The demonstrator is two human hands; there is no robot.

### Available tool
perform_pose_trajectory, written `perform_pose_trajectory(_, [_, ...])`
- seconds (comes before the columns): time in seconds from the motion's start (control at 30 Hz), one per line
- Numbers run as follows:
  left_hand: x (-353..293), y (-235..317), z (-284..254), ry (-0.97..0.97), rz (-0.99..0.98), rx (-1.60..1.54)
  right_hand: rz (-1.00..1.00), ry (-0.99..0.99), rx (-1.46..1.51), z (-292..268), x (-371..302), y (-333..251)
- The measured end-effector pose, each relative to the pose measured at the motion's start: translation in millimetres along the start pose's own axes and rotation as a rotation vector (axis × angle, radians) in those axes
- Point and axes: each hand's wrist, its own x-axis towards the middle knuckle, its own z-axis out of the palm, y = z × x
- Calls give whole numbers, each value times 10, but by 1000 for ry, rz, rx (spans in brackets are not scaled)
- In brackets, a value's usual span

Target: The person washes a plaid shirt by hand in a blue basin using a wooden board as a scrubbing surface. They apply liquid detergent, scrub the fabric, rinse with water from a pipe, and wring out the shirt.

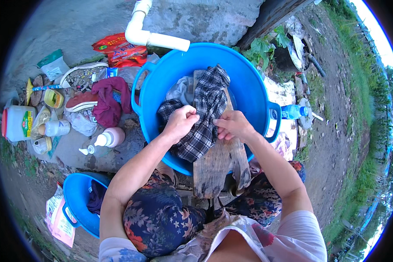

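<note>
A black-and-white plaid garment (pixel 196 137) lies bunched over a worn wooden board (pixel 214 174), which leans in a large blue tub (pixel 244 72). My left hand (pixel 182 123) is closed in a pinch on the cloth, near its left side. On the other side, my right hand (pixel 233 125) has its fingers curled at the garment's edge, thumb and forefinger pinching the fabric. A light grey cloth (pixel 180 90) lies in the tub behind the plaid one.
A white pipe (pixel 161 40) juts over the tub's far rim. At left are a maroon cloth (pixel 111 98), a pump bottle (pixel 111 137), shoes and a clear jug (pixel 19 122). A smaller blue tub (pixel 81 203) holds dark cloth. A blue bottle (pixel 292 112) lies at right.
</note>
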Motion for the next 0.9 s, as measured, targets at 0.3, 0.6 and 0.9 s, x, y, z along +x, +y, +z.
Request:
perform_pose_trajectory(0.3, [-44,-181,-383,157,-264,-1179,-322,2,1175,38,-335,487])
perform_pose_trajectory(0.6, [-58,-158,-341,159,-315,-1208,-304,-15,1207,76,-539,765])
perform_pose_trajectory(0.9, [-165,29,-339,267,-101,-1115,-327,-20,881,280,-689,542])
